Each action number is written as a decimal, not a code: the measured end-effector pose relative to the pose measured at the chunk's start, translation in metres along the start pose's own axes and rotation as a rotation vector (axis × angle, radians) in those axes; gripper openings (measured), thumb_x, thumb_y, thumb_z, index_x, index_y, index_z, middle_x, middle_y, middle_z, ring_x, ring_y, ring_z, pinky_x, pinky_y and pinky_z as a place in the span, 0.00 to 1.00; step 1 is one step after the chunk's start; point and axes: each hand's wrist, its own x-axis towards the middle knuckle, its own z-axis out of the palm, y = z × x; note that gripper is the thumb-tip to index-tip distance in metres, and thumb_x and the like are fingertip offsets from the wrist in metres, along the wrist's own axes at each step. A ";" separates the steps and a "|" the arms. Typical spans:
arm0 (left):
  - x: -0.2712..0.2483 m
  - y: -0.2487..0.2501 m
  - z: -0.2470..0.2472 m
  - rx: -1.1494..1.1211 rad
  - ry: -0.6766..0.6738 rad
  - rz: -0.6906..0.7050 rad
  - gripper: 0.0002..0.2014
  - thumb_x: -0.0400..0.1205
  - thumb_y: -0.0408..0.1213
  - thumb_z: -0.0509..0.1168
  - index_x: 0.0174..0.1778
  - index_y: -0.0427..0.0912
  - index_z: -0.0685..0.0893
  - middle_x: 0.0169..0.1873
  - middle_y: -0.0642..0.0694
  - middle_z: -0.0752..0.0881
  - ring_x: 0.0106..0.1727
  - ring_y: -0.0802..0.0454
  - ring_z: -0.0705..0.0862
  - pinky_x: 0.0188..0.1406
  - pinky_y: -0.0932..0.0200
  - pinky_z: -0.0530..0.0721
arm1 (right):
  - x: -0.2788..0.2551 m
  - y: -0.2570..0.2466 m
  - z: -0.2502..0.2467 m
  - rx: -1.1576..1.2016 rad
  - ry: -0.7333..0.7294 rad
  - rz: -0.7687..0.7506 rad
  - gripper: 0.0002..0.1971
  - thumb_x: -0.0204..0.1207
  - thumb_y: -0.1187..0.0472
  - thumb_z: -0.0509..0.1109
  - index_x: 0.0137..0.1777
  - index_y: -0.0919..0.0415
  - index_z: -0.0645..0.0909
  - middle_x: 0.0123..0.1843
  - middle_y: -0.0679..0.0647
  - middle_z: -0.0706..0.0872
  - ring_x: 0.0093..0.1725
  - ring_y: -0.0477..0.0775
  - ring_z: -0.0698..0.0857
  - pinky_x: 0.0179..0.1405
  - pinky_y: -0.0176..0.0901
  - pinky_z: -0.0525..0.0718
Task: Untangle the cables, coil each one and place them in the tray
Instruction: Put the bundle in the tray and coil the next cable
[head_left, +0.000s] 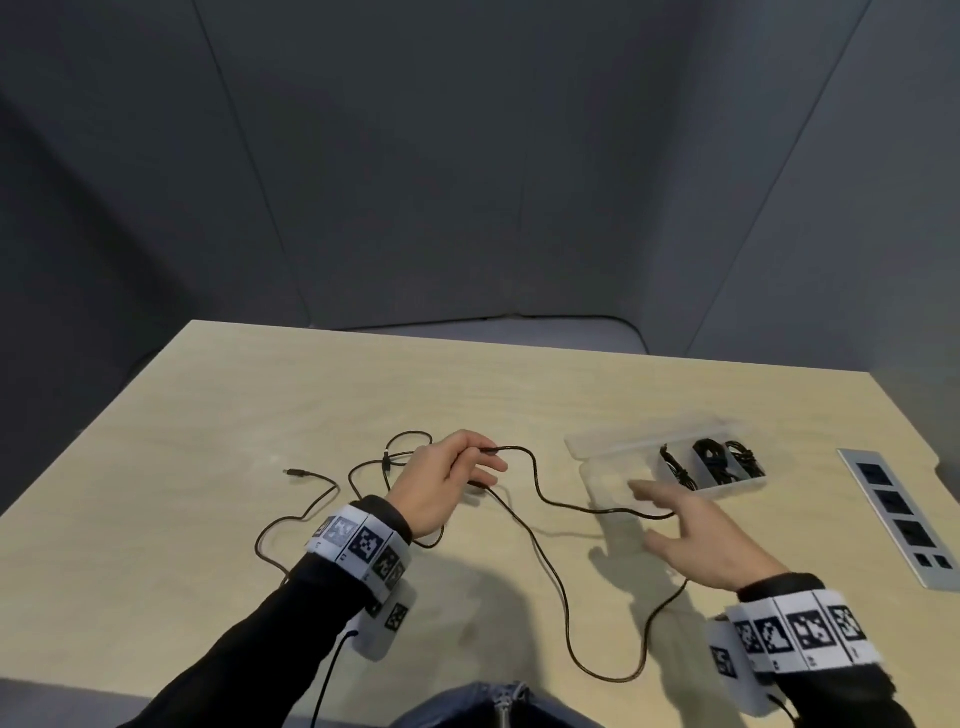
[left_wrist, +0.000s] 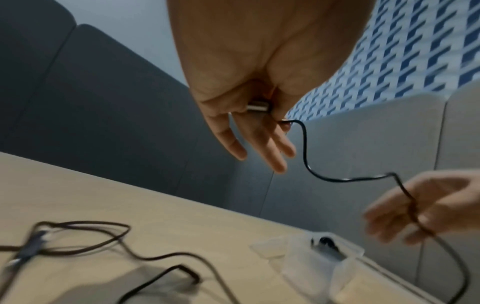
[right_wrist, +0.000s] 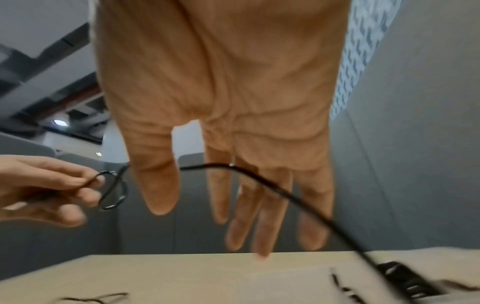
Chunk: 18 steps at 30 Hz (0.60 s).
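From the head view I see my left hand (head_left: 441, 480) pinching the cable (head_left: 550, 501), which trails across the table (head_left: 208, 415); my right hand (head_left: 696, 540) is spread near the tray (head_left: 597, 452). Left wrist: fingers (left_wrist: 259, 144) pinch the plug (left_wrist: 257, 107). Right wrist: fingers (right_wrist: 259, 216) straight, cable crossing them.

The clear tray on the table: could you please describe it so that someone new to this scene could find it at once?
On the light wooden table, look to the far right, between the open right hand and the grey socket strip set into the tabletop. The tray is a shallow box of clear plastic. It alone holds things: three black coiled cables side by side, while the loose cable sprawls on bare wood.
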 end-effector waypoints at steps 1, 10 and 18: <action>0.001 0.003 0.002 -0.005 -0.002 -0.010 0.12 0.88 0.31 0.50 0.51 0.49 0.78 0.47 0.51 0.89 0.47 0.52 0.89 0.43 0.64 0.86 | 0.002 -0.007 0.003 0.040 0.027 -0.045 0.33 0.71 0.63 0.70 0.77 0.52 0.66 0.73 0.47 0.73 0.74 0.47 0.70 0.69 0.35 0.65; -0.001 0.017 0.007 -0.153 -0.044 -0.032 0.07 0.88 0.38 0.51 0.47 0.44 0.70 0.50 0.48 0.91 0.52 0.49 0.90 0.62 0.45 0.80 | 0.029 -0.051 0.044 0.000 0.057 -0.267 0.12 0.81 0.46 0.60 0.48 0.49 0.84 0.44 0.45 0.89 0.47 0.46 0.85 0.65 0.56 0.76; 0.003 0.029 0.006 -0.440 0.139 -0.129 0.10 0.89 0.38 0.47 0.43 0.49 0.68 0.51 0.58 0.81 0.59 0.53 0.82 0.65 0.47 0.78 | 0.023 -0.064 0.052 0.276 0.010 -0.360 0.23 0.79 0.36 0.55 0.35 0.46 0.84 0.23 0.49 0.67 0.25 0.45 0.68 0.31 0.41 0.67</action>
